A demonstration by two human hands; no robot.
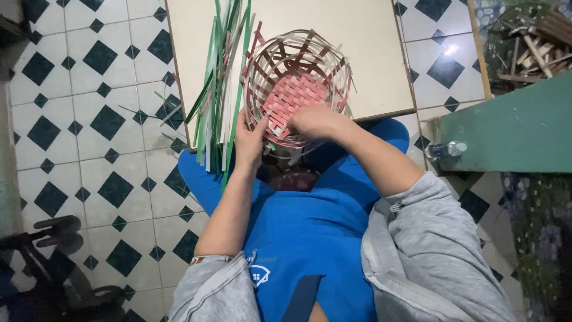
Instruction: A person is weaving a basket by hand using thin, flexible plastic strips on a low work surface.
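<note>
Half-woven basket sits at near edge of table, left hand gripping its near-left rim, right hand curled over near rim, its fingers' grip indiscernible, strip ends hidden beneath.

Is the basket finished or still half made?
Half made: the basket has loose strip ends sticking out around its rim, with gaps in its walls.

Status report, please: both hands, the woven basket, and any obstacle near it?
Left hand grips the woven basket at its near rim. Right hand presses inside the rim. Loose green and white strips lie against the basket's left side.
</note>
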